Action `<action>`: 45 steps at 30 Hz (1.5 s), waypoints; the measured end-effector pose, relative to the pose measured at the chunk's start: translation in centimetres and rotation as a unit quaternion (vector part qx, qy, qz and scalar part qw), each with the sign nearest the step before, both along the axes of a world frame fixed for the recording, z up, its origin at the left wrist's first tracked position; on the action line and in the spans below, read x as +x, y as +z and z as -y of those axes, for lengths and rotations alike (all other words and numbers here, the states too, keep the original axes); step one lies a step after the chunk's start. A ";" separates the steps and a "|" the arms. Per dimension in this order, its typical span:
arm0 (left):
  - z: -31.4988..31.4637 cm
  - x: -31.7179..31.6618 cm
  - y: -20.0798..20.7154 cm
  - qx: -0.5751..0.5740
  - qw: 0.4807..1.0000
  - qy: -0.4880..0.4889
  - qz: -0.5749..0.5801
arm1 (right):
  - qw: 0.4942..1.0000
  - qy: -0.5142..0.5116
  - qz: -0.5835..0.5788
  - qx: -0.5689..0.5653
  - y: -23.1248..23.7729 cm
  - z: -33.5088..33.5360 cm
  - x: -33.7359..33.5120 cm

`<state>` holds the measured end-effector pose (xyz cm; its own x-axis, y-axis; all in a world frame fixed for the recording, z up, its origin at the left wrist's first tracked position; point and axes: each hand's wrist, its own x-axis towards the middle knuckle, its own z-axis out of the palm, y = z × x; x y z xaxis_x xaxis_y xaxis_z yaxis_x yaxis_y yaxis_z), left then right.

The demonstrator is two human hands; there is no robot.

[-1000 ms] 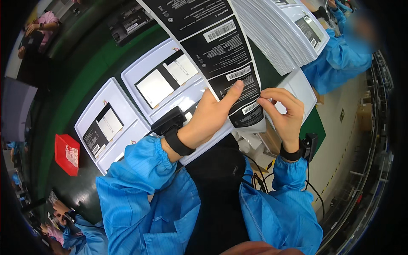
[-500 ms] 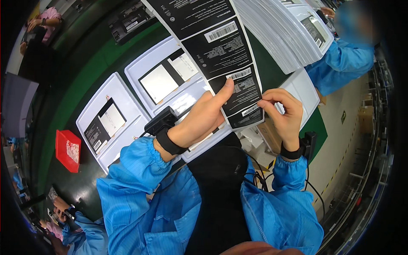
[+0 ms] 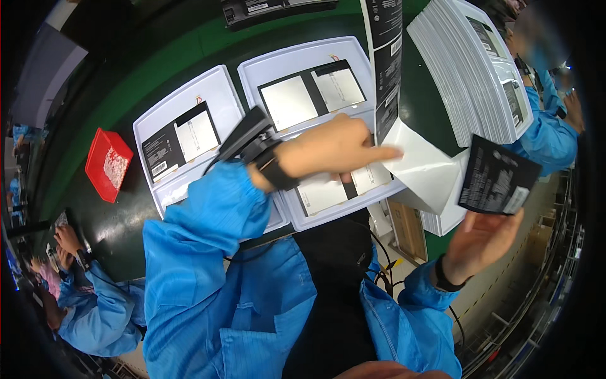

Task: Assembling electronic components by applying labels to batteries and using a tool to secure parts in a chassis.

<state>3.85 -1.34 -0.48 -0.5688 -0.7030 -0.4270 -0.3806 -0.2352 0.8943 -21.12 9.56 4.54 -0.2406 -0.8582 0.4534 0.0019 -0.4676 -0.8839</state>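
My left hand (image 3: 334,148) is closed on a long strip of black printed labels (image 3: 387,63), over the trays. Below the hand, the strip's bare white backing paper (image 3: 426,167) folds out to the right. In my right hand (image 3: 483,243) a single black label (image 3: 499,178) is held by its lower edge, apart from the strip. Under my left arm, flat silver-and-black battery packs lie in white trays: one pack (image 3: 197,136) in the left tray (image 3: 225,101), another pack (image 3: 339,88) in the tray (image 3: 271,65) beside it. A further pack (image 3: 325,197) is partly hidden by my left hand.
A tall stack of white trays (image 3: 435,69) stands at the right. A red bin (image 3: 95,165) with pale bits sits on the green table (image 3: 117,237) at left. Black packs (image 3: 278,11) lie at the far edge. Co-workers in blue sleeves (image 3: 107,303) are at both sides.
My right hand has moved right and away from the strip with one label in it. The strip has swung edge-on, and white backing shows at its lower end. The view has shifted.
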 end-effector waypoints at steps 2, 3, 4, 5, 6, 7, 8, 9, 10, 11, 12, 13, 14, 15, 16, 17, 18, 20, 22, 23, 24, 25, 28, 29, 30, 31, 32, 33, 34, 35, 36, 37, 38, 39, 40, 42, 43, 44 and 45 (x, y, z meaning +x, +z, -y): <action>-1.4 2.5 2.0 -0.161 0.973 -0.107 0.123 | 0.993 0.064 0.086 0.045 -1.4 0.7 3.6; -3.0 3.9 1.1 -0.257 0.966 -0.034 0.020 | 0.981 0.124 0.127 0.075 -1.7 0.9 5.2; -4.1 4.4 0.4 -0.228 0.969 0.005 -0.098 | 0.971 0.144 0.161 0.105 -2.7 0.9 6.2; -5.3 5.2 0.2 -0.197 0.956 0.048 -0.213 | 0.957 0.167 0.194 0.137 -3.8 0.9 7.3; -6.0 5.5 0.3 -0.078 0.944 0.098 -0.305 | 0.946 0.204 0.191 0.164 -4.6 1.1 8.2; -6.2 6.0 0.5 -0.079 0.946 0.110 -0.296 | 0.931 0.234 0.191 0.203 -5.7 1.1 8.6; -6.3 6.7 0.9 -0.030 0.948 0.162 -0.273 | 0.940 0.245 0.117 0.208 -6.3 1.6 8.8; -6.5 7.3 1.2 0.021 0.944 0.210 -0.252 | 0.944 0.251 0.041 0.210 -6.9 2.0 8.8; -6.8 7.9 1.3 -0.049 0.963 0.236 -0.120 | 0.971 0.189 -0.074 0.125 -7.8 2.9 8.8; -6.8 8.8 1.0 -0.046 0.961 0.243 -0.121 | 0.977 0.119 -0.167 0.064 -7.4 3.6 9.2; -6.7 9.9 0.5 -0.182 0.970 0.162 -0.025 | 0.965 0.130 -0.227 0.034 -6.8 4.5 9.4; -6.7 10.7 0.1 -0.310 0.945 0.073 0.073 | 0.948 0.139 -0.287 0.003 -6.1 5.3 9.7; -6.8 11.1 0.1 -0.334 0.940 0.043 0.062 | 0.917 0.179 -0.356 0.010 -5.4 5.8 10.1; -6.9 11.2 -0.3 -0.332 0.940 0.048 0.059 | 0.880 0.217 -0.423 0.016 -4.8 6.3 10.5; -7.1 11.3 -0.8 -0.339 0.938 0.050 0.050 | 0.852 0.239 -0.465 -0.034 -4.5 6.8 11.0; -7.0 11.4 -0.8 -0.349 0.935 0.051 0.041 | 0.849 0.239 -0.469 -0.036 -4.4 7.3 11.4; -6.7 11.7 0.2 -0.341 0.935 0.061 0.079 | 0.862 0.221 -0.456 0.006 -4.3 7.8 11.7; -5.7 13.0 -1.1 -0.444 0.875 0.142 0.126 | 0.910 0.186 -0.354 0.106 -5.5 9.8 12.4; -4.4 15.0 -3.4 -0.552 0.773 0.183 0.252 | 0.914 0.194 -0.299 0.195 -5.8 12.4 13.8; -4.0 15.9 -4.3 -0.551 0.772 0.187 0.255 | 0.908 0.210 -0.259 0.256 -5.9 13.3 14.9; -3.6 16.2 -5.2 -0.586 0.750 0.165 0.258 | 0.906 0.210 -0.263 0.256 -6.4 14.0 15.4; -3.4 16.5 -6.1 -0.620 0.726 0.143 0.262 | 0.902 0.216 -0.251 0.277 -7.3 14.6 15.8; -3.6 16.1 -6.6 -0.603 0.736 0.130 0.278 | 0.891 0.217 -0.257 0.304 -8.4 14.9 16.0; -3.5 16.0 -6.6 -0.607 0.730 0.127 0.288 | 0.890 0.203 -0.269 0.306 -8.5 15.0 16.0; -2.9 16.3 -7.1 -0.594 0.750 0.137 0.257 | 0.887 0.197 -0.272 0.316 -8.5 15.0 16.0; -3.0 16.5 -7.2 -0.590 0.753 0.140 0.257 | 0.885 0.200 -0.274 0.319 -8.5 14.9 16.2; -2.9 16.6 -7.2 -0.588 0.753 0.148 0.257 | 0.885 0.200 -0.275 0.317 -8.5 14.9 16.4; -2.8 16.6 -7.1 -0.587 0.753 0.154 0.256 | 0.886 0.200 -0.275 0.315 -8.5 14.9 16.5; -2.9 16.5 -6.9 -0.580 0.754 0.157 0.267 | 0.885 0.201 -0.276 0.316 -8.4 15.0 16.6; -3.0 16.5 -7.0 -0.578 0.755 0.157 0.267 | 0.882 0.202 -0.281 0.321 -8.2 15.0 16.7; -3.0 16.5 -7.1 -0.578 0.753 0.169 0.265 | 0.878 0.203 -0.285 0.326 -8.2 14.9 16.8; -3.0 16.5 -7.2 -0.578 0.751 0.181 0.263 | 0.878 0.203 -0.285 0.327 -8.3 14.9 16.9; -3.0 16.5 -7.2 -0.577 0.752 0.180 0.262 | 0.883 0.210 -0.276 0.318 -8.3 14.9 16.9; -2.9 16.5 -7.1 -0.577 0.751 0.184 0.261 | 0.887 0.216 -0.266 0.309 -8.4 14.8 16.9; -2.8 16.5 -7.1 -0.578 0.751 0.188 0.260 | 0.887 0.215 -0.266 0.311 -8.5 14.9 16.9; -2.8 16.5 -7.2 -0.582 0.746 0.184 0.267 | 0.888 0.222 -0.267 0.302 -8.7 15.0 17.0; -2.8 16.5 -7.2 -0.587 0.740 0.181 0.275 | 0.888 0.221 -0.266 0.303 -8.9 15.0 16.9; -2.8 16.3 -7.1 -0.587 0.740 0.179 0.275 | 0.890 0.218 -0.271 0.294 -9.3 15.1 16.8; -2.8 16.2 -7.0 -0.596 0.736 0.170 0.273 | 0.893 0.215 -0.276 0.284 -9.5 15.2 16.7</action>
